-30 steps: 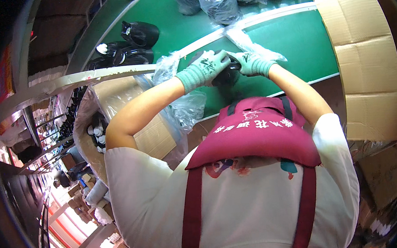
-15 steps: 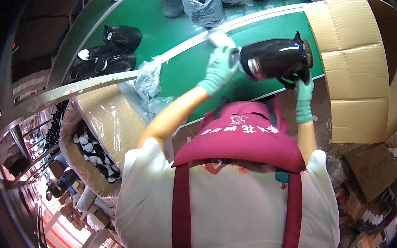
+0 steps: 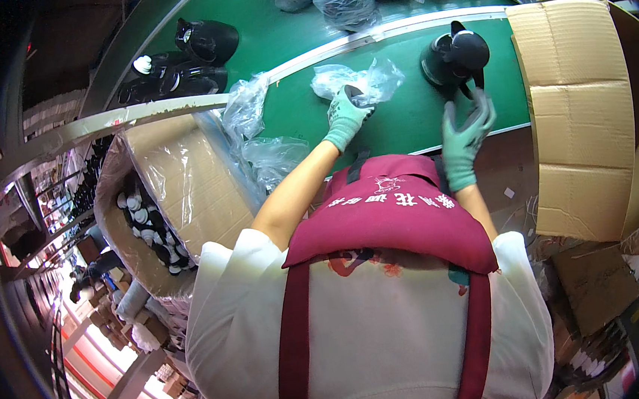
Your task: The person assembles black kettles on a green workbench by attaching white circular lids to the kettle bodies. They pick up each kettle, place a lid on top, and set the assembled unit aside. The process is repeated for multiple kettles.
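Note:
A glossy black jug-like vessel with a handle (image 3: 438, 68) stands upright on the green work surface (image 3: 290, 115), left of the large carton. Just below its handle, my right hand (image 3: 467, 134), in a pale green glove with dark palm, has its fingers spread and holds nothing; whether a fingertip touches the handle I cannot tell. To the left, my left hand (image 3: 348, 118), gloved alike, is closed on a crumpled clear plastic bag (image 3: 370, 79) that spreads over the green surface beyond the fingers.
Several black vessels (image 3: 206, 42) sit at the far left. Bagged vessels (image 3: 345, 2) line the back. An open carton (image 3: 575, 115) stands at the right. More clear bags (image 3: 275, 156) hang by a lined box (image 3: 183, 184) of black-and-white parts. A metal rail (image 3: 134, 131) runs along the left.
The black vessel, held sideways between both hands before, now stands upright on the green surface. My right hand has let go of it. My left hand has moved down, with the bag.

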The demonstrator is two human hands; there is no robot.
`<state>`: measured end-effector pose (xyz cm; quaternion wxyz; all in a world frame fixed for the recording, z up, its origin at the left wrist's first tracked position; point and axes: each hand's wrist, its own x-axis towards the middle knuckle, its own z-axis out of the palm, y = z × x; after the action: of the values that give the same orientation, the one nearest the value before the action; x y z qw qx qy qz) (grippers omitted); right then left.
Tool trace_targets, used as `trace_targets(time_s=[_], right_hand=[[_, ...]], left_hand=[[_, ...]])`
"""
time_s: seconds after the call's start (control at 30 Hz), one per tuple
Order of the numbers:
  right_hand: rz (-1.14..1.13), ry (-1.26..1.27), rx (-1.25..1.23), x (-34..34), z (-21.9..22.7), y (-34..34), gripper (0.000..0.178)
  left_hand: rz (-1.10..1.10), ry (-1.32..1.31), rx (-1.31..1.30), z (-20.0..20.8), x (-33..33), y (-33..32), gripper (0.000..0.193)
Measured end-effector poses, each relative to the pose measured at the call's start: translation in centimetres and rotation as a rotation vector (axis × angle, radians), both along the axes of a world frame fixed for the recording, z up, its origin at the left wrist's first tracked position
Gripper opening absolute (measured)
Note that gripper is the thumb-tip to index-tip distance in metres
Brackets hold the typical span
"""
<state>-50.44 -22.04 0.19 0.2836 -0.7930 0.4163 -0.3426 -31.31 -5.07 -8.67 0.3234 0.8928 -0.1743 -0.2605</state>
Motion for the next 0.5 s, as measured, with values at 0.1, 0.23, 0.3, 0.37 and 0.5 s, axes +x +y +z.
trace_targets(time_s=[0.1, 0.23, 0.3, 0.37, 0.5], right_hand=[[0.581, -0.147, 0.273, 1.9, 1.7, 3.4, 0.04], [0.559, 0.028, 0.699, 6.9, -3.9, 3.9, 0.039], [0.436, 0.37, 0.525, 7.5, -7.9, 2.7, 0.051], [0.509, 0.496, 0.413, 7.2, -10.4, 2.4, 0.059], [0.94, 0.449, 0.817, 6.1, -11.0, 0.0, 0.057]], left_hand=[[-0.124, -0.154, 0.048, 3.5, -1.5, 0.0, 0.057], [0.116, 0.459, -0.56, 4.2, -2.0, 1.0, 0.052], [0.156, 0.795, -0.899, 6.2, -1.0, 2.4, 0.035], [0.354, 1.294, -1.278, 4.5, -0.3, 4.3, 0.032], [0.18, 0.314, -0.593, 8.6, -0.5, 3.2, 0.018]])
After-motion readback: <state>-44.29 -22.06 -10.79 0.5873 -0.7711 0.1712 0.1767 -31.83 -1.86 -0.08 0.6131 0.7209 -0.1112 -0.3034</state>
